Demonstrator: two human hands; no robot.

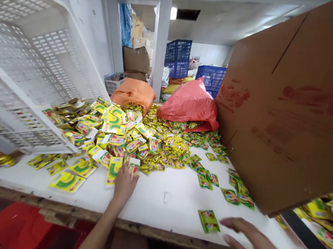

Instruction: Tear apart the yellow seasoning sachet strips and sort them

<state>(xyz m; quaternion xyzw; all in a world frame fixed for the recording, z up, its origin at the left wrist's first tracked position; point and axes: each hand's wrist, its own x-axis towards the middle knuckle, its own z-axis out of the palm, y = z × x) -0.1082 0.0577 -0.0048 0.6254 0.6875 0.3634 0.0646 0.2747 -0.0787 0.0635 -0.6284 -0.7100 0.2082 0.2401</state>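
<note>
At the front edge of the carton heap, my left hand (pixel 125 184) has its thumb and fingers around a small printed carton (pixel 133 167) with a white end flap. Beside those fingers a yellow and green carton (pixel 114 171) lies flat. My right hand (pixel 251 236) is low on the right, slightly blurred, its fingers apart and holding nothing. Just left of its fingertips lies a green sachet (pixel 208 221) on the white tabletop (pixel 167 203). Several more green sachets (pixel 231 196) are scattered beyond it.
A white plastic crate (pixel 39 131) leans on its side at left, with cartons spilling from it. An orange sack (pixel 134 90) and a red sack (pixel 189 103) lie behind the sachet pile (pixel 170 151). A large cardboard box (pixel 270 127) stands tilted at right, near a dark flat device (pixel 306 232).
</note>
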